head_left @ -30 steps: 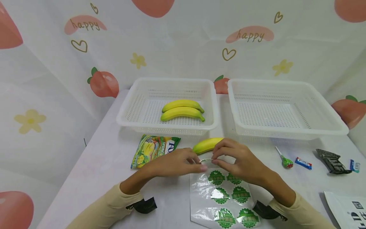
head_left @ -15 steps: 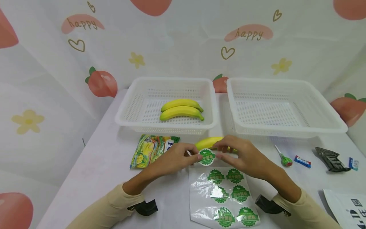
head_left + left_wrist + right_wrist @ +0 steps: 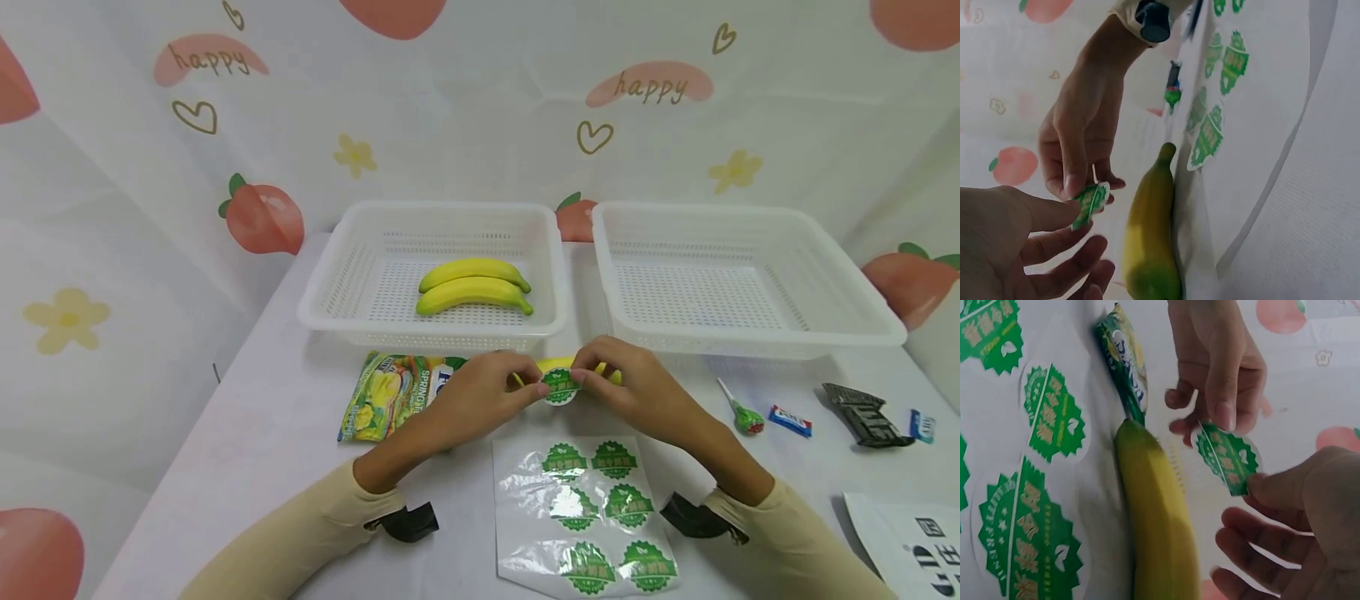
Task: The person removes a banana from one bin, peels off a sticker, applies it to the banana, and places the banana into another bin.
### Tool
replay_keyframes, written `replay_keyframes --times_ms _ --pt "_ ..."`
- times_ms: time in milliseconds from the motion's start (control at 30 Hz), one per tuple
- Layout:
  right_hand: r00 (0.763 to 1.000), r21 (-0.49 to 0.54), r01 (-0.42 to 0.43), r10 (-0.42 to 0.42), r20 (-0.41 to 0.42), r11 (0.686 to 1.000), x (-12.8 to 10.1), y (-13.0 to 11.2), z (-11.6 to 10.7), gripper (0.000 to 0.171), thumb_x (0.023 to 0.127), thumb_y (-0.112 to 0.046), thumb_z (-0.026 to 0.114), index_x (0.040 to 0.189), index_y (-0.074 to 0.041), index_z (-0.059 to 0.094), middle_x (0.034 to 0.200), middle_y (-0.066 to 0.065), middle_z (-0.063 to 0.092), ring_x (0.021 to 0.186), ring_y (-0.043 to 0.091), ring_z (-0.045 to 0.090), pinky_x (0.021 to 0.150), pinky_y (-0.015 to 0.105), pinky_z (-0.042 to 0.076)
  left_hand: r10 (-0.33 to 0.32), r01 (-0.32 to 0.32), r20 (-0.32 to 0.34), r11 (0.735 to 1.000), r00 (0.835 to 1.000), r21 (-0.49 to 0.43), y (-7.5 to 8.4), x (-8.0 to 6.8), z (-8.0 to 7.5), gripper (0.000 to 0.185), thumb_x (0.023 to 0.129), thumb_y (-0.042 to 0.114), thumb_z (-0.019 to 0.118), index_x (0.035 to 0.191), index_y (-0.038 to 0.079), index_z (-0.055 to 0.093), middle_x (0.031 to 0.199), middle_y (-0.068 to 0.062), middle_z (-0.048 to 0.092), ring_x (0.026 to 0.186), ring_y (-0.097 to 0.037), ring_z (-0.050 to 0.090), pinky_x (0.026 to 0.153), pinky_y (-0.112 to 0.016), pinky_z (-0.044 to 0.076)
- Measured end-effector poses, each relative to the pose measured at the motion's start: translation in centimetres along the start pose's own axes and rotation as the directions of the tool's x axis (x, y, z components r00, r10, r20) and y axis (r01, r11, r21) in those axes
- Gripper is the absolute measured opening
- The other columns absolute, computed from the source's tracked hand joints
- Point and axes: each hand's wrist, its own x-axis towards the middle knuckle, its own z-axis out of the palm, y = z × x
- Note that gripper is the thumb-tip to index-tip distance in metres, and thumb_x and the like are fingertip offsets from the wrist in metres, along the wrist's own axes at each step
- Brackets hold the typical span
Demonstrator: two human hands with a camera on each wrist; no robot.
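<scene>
A round green sticker (image 3: 560, 386) is pinched at its left edge by my left hand (image 3: 491, 390) and at its right edge by my right hand (image 3: 624, 385). They hold it just above a yellow banana (image 3: 557, 365) lying on the table, mostly hidden behind my hands in the head view. In the left wrist view the sticker (image 3: 1090, 203) hangs beside the banana (image 3: 1150, 231). The right wrist view shows the sticker (image 3: 1227, 457) a little apart from the banana (image 3: 1159, 525). A glossy sticker sheet (image 3: 585, 517) with several green stickers lies near me.
A white basket (image 3: 337, 287) holds two bananas (image 3: 472, 286); another white basket (image 3: 847, 312) stands to its right. A green snack packet (image 3: 386, 393) lies left of my hands. A lollipop (image 3: 741, 410), small candies (image 3: 789, 421), a black wrapper (image 3: 862, 414) and a white bag (image 3: 911, 542) lie on the right.
Both hands have lifted the peeled sticker off the sheet and carried it away from me, until it is over the banana.
</scene>
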Motion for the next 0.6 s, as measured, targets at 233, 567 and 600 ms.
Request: replay_keyframes --times_ms 233,567,600 --pt "0.982 0.041 -0.188 0.189 -0.017 0.981 0.3 1.0 0.0 0.008 0.104 -0.013 0.069 0.106 -0.006 0.072 0.118 0.011 0.074 0.119 0.032 0.067 0.104 0.058 0.05 0.097 -0.095 -0.01 0.986 0.995 0.138 -0.2 1.6 1.1 0.04 0.101 0.026 0.075 0.136 0.008 0.069 0.132 -0.006 0.072 0.121 -0.023 0.065 0.102 -0.041 0.052" --pt "0.964 0.056 -0.267 0.267 0.006 0.962 0.2 2.2 0.1 0.012 0.106 -0.014 0.066 0.106 -0.004 0.074 0.121 0.015 0.074 0.119 0.034 0.067 0.103 0.059 0.053 0.108 -0.104 -0.02 0.981 0.994 0.165 -0.7 3.0 2.2 0.051 0.1 0.018 0.075 0.146 0.003 0.061 0.14 -0.013 0.069 0.131 -0.028 0.064 0.11 -0.043 0.051" --pt "0.962 0.05 -0.273 0.273 0.008 0.961 0.2 2.4 0.1 0.012 0.106 -0.014 0.067 0.106 -0.004 0.074 0.121 0.014 0.074 0.118 0.033 0.067 0.102 0.059 0.053 0.104 -0.099 -0.022 0.98 0.994 0.171 -0.7 3.0 2.2 0.05 0.1 0.018 0.075 0.145 0.004 0.062 0.139 -0.012 0.069 0.13 -0.028 0.064 0.109 -0.043 0.051"
